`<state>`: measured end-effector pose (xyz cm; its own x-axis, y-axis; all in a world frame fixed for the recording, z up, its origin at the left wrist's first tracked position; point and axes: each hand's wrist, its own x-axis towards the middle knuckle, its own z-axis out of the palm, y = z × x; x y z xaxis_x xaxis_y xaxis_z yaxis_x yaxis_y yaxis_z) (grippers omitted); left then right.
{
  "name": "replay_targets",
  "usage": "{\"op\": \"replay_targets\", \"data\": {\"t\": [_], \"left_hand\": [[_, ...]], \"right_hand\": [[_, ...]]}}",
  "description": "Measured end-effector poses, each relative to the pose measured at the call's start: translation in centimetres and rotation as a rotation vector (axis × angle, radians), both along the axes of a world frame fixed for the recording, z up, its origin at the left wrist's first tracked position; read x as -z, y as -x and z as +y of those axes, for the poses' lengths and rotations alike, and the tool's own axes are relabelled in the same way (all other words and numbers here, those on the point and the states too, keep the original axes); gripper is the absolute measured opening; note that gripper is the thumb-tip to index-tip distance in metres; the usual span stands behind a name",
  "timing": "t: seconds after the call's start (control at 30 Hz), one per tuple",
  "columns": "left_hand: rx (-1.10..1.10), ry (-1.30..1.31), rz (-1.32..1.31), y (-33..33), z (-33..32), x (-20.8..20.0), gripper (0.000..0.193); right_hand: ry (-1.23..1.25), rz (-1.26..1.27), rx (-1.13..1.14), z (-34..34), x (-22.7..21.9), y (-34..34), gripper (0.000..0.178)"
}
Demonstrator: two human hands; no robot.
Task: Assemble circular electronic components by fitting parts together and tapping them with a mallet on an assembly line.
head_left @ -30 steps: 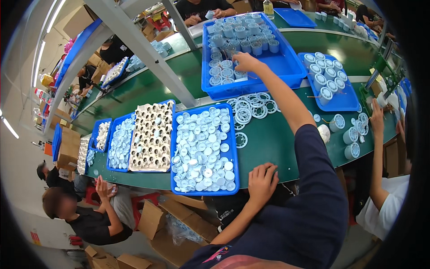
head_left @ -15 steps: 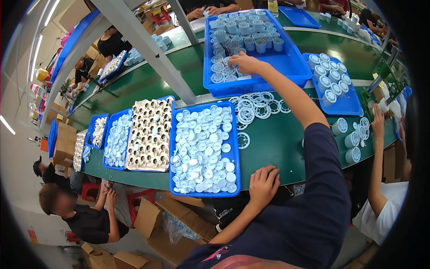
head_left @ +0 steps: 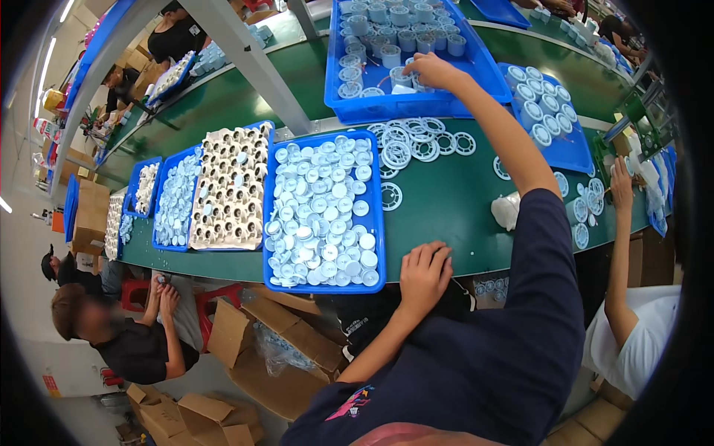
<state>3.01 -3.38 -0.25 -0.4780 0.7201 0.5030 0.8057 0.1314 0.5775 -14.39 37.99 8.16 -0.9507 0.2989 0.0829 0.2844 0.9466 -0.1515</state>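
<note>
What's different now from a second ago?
The right hand has moved rightward within the big blue bin, to a pale blue cup; whether it grips the cup is unclear. The camera view has shifted too. The left hand still rests at the edge of the green table.

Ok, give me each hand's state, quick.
Left hand: open, resting at the table edge, nothing visible in it.
Right hand: fingers bent at a light-blue cylinder in the blue bin; grip cannot be told.
</note>
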Motion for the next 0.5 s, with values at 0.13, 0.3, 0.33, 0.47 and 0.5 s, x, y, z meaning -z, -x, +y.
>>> {"op": "replay_targets", "data": {"t": [0.13, 0.3, 0.33, 0.47, 0.5], "left_hand": [[0.01, -0.006, 0.015, 0.0, -0.2, 0.3, 0.024], [0.025, -0.008, 0.029, 0.0, -0.2, 0.3, 0.025], [0.037, -0.005, 0.034, -0.1, -0.2, 0.3, 0.026], [0.022, -0.014, 0.035, -0.2, 0.0, 0.1, 0.024], [0.014, -0.007, 0.035, -0.2, -0.1, 0.2, 0.025]], "right_hand": [[-0.002, 0.007, -0.008, 0.1, -0.2, -2.3, 0.058], [-0.08, 0.026, 0.172, -0.1, -0.1, -3.9, 0.071], [-0.08, 0.028, 0.174, 0.1, -0.2, -3.9, 0.071], [-0.048, 0.022, 0.04, 0.8, 0.2, -3.6, 0.074], [-0.046, 0.013, 0.039, 0.6, 0.2, -3.2, 0.07]]}}
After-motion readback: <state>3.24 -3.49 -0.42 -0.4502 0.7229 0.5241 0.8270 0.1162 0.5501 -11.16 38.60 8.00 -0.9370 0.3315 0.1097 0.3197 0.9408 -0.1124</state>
